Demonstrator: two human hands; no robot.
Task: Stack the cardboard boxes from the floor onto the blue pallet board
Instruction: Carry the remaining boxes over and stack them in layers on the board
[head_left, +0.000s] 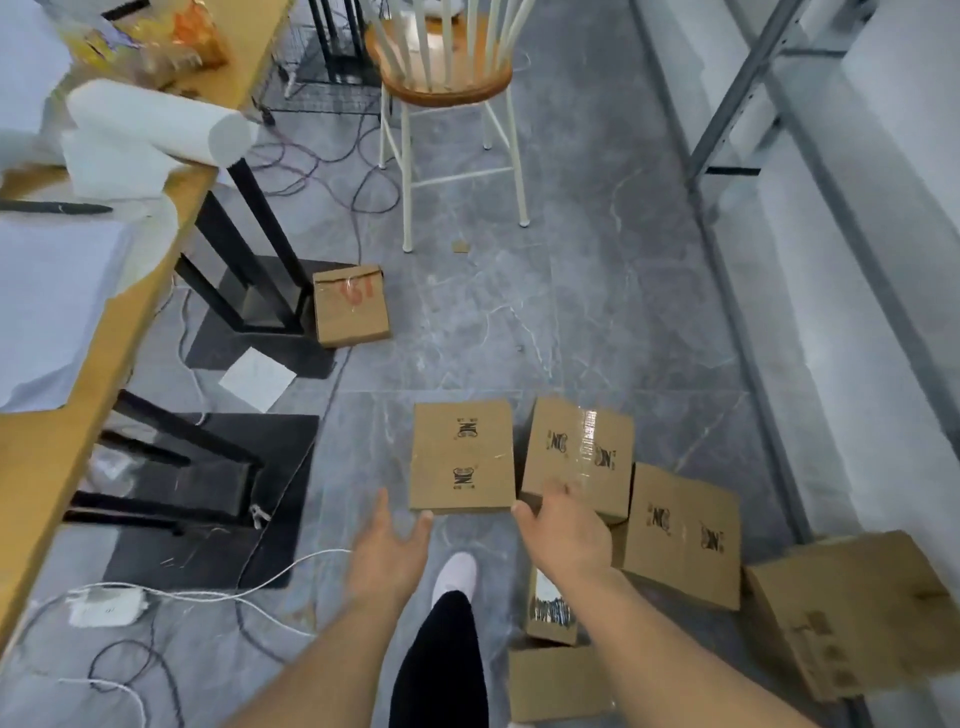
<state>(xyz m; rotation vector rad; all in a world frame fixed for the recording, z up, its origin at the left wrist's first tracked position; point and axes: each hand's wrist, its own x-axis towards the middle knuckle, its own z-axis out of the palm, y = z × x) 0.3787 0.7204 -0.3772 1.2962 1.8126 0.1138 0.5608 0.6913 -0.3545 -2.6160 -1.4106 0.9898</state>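
Both forearms reach forward and down over the floor. Left hand palm turned inward, fingers spread and relaxed, released, holding nothing; its fingertips sit just at the near edge of the flat box, contact unclear. Right hand back-up, fingers loosely extended, thumb pointing toward the flat box's near right corner, fingertips over the near edge of the taped box; nothing gripped, touch cannot be confirmed.

Flat box lies on the grey floor right ahead of the hands, printed face up, long axis running away from the person. Taped box just beside it on the right, tilted, clear tape strip along its top, long axis roughly sideways and skewed. Third box further right, touching the taped one, long axis sideways-ish. Large box at far right, tipped. More boxes near the right forearm: small box and bottom box. Lone marked box well apart by the desk leg, red scrawl on top.

White shoe between the arms. Desk on the left, chair ahead, cables on the floor.
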